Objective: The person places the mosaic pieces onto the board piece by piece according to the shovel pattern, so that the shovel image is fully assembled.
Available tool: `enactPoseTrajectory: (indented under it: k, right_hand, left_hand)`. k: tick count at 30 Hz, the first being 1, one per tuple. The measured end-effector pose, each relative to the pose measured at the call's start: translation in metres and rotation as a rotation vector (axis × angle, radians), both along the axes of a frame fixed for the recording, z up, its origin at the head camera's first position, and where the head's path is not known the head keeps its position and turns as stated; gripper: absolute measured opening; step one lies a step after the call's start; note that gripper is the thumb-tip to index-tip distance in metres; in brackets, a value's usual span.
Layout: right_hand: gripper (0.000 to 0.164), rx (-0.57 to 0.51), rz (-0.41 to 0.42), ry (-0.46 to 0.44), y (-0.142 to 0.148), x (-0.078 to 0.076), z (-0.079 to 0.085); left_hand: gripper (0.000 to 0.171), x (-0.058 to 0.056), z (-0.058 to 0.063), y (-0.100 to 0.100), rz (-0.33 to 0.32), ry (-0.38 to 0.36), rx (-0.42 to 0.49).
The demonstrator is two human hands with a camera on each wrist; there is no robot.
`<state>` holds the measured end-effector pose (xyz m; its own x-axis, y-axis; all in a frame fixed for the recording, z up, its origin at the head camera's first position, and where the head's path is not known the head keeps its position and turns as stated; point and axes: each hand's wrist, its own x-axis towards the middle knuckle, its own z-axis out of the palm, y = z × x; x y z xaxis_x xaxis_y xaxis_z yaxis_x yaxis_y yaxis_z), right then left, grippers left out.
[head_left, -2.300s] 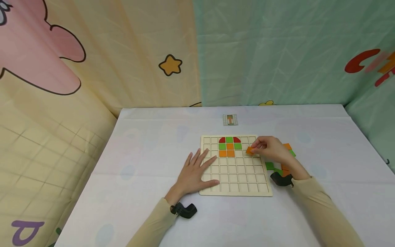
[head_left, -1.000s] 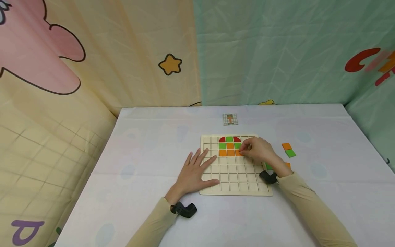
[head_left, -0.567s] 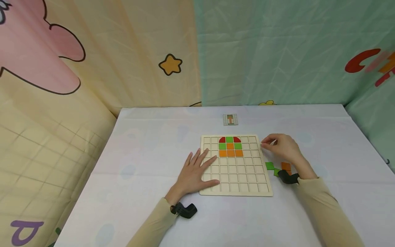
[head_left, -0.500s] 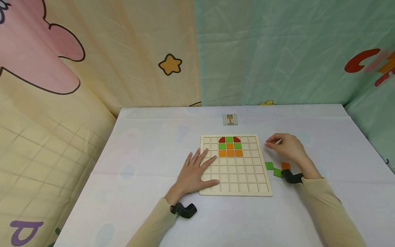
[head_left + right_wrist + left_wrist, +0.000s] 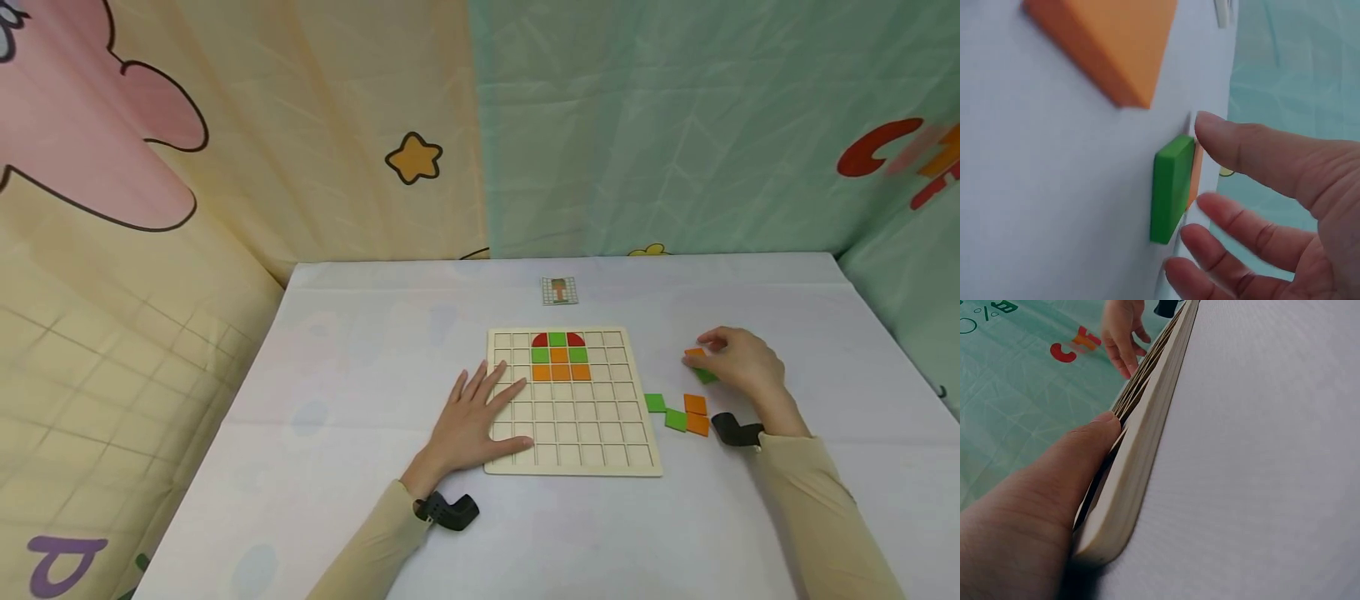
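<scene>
A wooden grid board (image 5: 573, 433) lies mid-table with red, green and orange tiles (image 5: 559, 356) set in its top rows. My left hand (image 5: 487, 412) presses flat on the board's left part, and its thumb (image 5: 1085, 450) lies along the board's edge (image 5: 1147, 444). My right hand (image 5: 705, 350) hovers to the right of the board over an orange tile (image 5: 693, 353) and a green tile (image 5: 706, 376). In the right wrist view the thumb (image 5: 1241, 147) and spread fingers (image 5: 1235, 228) stand close to the green tile (image 5: 1171, 187) without gripping anything.
Loose tiles lie right of the board: two green (image 5: 655, 402), (image 5: 676, 419) and two orange (image 5: 695, 404), (image 5: 698, 425). A small pattern card (image 5: 559, 290) sits behind the board. Fabric backdrops close in the table's far and side edges.
My right hand set its orange tile into the board's third row, let go, and moved right to the loose tiles. The left hand has not moved.
</scene>
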<state>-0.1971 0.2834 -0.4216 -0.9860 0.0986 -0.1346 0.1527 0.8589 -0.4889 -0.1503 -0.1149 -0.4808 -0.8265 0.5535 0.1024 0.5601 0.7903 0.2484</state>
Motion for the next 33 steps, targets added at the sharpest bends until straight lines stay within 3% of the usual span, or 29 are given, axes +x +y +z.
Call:
enactPoseTrajectory:
  k: [9,26,33]
  right_hand:
    - [0.049,0.048,-0.024,-0.008,0.001,0.001,0.001]
    - [0.030,-0.031,0.074,0.091,-0.012,0.002,0.002]
    - [0.027,-0.112,0.155,0.090,-0.033,0.004,0.007]
  left_hand:
    - [0.084,0.000,0.000,0.001,0.003,0.014,-0.019]
    - [0.084,0.000,0.000,0.000,-0.001,0.007,-0.007]
    - [0.084,0.001,0.001,0.001,0.003,0.005,-0.001]
